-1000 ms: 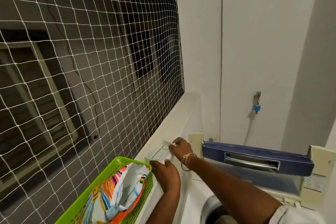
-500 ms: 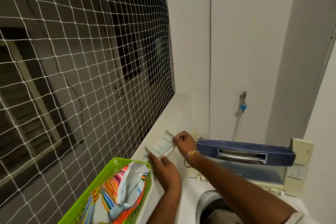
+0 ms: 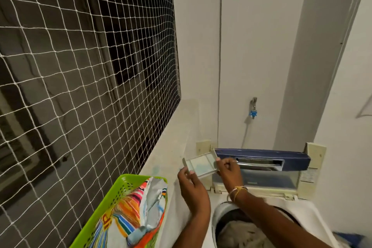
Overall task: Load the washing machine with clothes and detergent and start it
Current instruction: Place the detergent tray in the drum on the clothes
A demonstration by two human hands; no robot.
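A pale rectangular plastic tray (image 3: 200,164), like a detergent drawer or lint filter, is lifted above the ledge. My right hand (image 3: 228,171) pinches its right end and my left hand (image 3: 191,184) holds its lower left edge. The top-loading washing machine (image 3: 310,209) stands below with its blue-edged lid (image 3: 261,157) raised. Pale clothes (image 3: 239,231) lie in the drum. A colourful striped detergent bag (image 3: 132,215) lies open in a green basket (image 3: 96,213) at the left.
A white ledge (image 3: 173,137) runs along a window covered with white netting (image 3: 80,78). A tap with a blue fitting (image 3: 253,109) sticks out of the back wall. White walls close in behind and to the right.
Both hands have lifted the tray off the ledge and carried it right, towards the machine's lid. The view has tilted down, so the drum and clothes now show.
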